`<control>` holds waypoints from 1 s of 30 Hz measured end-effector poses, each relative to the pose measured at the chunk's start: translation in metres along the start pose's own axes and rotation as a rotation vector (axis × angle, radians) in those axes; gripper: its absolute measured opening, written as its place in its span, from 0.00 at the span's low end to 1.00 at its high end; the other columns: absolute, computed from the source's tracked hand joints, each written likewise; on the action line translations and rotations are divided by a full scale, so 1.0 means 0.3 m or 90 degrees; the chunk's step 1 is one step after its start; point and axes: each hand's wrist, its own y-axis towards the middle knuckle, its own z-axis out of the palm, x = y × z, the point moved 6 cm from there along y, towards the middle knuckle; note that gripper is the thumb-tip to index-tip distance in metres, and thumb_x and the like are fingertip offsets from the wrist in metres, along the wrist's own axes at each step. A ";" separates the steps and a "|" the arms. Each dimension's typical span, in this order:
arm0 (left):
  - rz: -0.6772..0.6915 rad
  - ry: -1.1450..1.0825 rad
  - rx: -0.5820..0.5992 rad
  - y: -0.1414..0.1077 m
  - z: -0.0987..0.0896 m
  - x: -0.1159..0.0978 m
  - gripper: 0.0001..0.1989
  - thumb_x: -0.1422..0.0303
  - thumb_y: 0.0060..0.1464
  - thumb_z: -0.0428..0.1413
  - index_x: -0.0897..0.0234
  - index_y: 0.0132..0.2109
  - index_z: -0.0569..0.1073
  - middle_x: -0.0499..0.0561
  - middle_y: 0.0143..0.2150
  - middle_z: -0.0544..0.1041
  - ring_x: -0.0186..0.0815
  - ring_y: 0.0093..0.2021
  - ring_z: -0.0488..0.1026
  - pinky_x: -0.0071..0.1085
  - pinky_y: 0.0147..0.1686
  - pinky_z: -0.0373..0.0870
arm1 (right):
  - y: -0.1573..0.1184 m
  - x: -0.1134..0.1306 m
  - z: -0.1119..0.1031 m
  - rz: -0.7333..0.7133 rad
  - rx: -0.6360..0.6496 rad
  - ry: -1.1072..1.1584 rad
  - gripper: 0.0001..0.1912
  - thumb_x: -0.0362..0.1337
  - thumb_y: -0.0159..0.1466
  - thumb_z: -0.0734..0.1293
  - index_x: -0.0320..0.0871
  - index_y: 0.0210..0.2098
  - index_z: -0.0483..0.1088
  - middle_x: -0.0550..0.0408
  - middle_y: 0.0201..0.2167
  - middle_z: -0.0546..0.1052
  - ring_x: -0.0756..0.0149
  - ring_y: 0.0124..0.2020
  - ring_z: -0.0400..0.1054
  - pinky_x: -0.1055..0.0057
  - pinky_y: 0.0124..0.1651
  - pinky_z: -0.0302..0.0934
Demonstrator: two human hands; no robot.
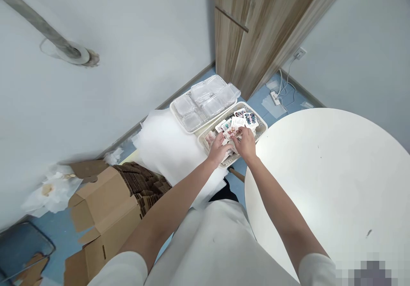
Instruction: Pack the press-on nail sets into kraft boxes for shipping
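Observation:
A white perforated basket (263,129) holds a jumble of small printed cards and packets. Both hands are over it. My right hand (245,144) pinches a printed card (233,131) near its lower right edge. My left hand (219,150) is at the basket's left middle, fingers apart and thumb stretched toward the cards; its fingertips are close to the held card's left edge. A card with dark blue oval shapes (250,119) lies in the upper right of the basket, beyond my right hand. Cards beneath my hands are partly hidden.
A second white basket (174,112) with clear plastic boxes (208,100) adjoins the first. A round white table (333,170) stands right. White foam sheeting (169,145) and flattened cardboard boxes (109,205) lie left. A wooden cabinet (246,30) stands behind; a power strip (275,98) lies on the floor.

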 end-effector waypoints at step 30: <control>0.186 0.368 0.428 -0.650 0.499 0.237 0.15 0.61 0.49 0.51 0.67 0.39 0.73 0.53 0.34 0.75 0.33 0.33 0.70 0.29 0.34 0.66 | -1.177 -0.161 -0.432 0.410 -0.185 0.706 0.16 0.47 0.48 0.68 0.42 0.24 0.63 0.58 0.22 0.72 0.71 0.21 0.66 0.72 0.28 0.58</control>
